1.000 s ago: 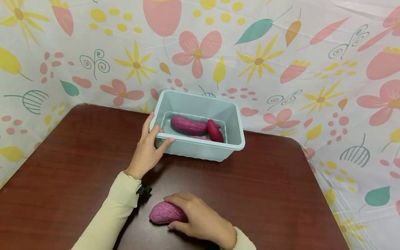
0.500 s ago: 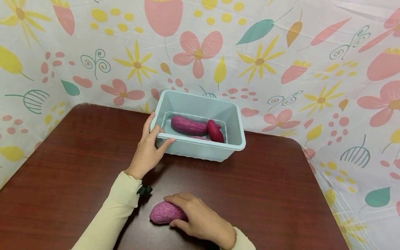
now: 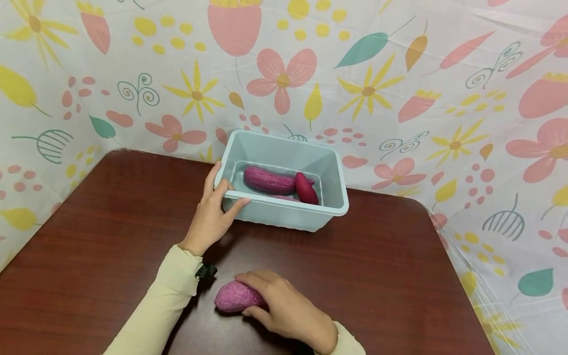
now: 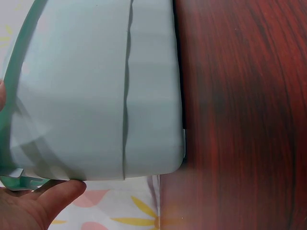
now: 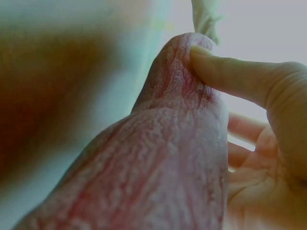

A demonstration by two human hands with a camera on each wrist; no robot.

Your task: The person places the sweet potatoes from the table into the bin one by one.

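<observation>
At its left front corner, the rim of a light blue-grey plastic bin (image 3: 284, 214) is gripped by my left hand (image 3: 206, 219), thumb outside and fingers over the edge. The left wrist view shows the bin's wall (image 4: 76, 96) with the fingertips at its rim. Nearer to me, my right hand (image 3: 288, 308) holds a purple sweet potato (image 3: 237, 297) with streaked, wrinkled skin, close over the table. In the right wrist view the thumb (image 5: 230, 72) presses on its narrower end; the palm hides part of it in the head view.
Inside the bin lie a long striped purple vegetable (image 3: 268, 181), a smaller dark red one (image 3: 306, 188) across its end, and another partly hidden behind the front rim. A brown wooden table (image 3: 390, 266) carries everything. Flower-printed cloth (image 3: 377, 123) stands behind and at the sides.
My right hand and the sweet potato have shifted slightly up and to the right in the last half second. The left hand keeps its grip on the bin.
</observation>
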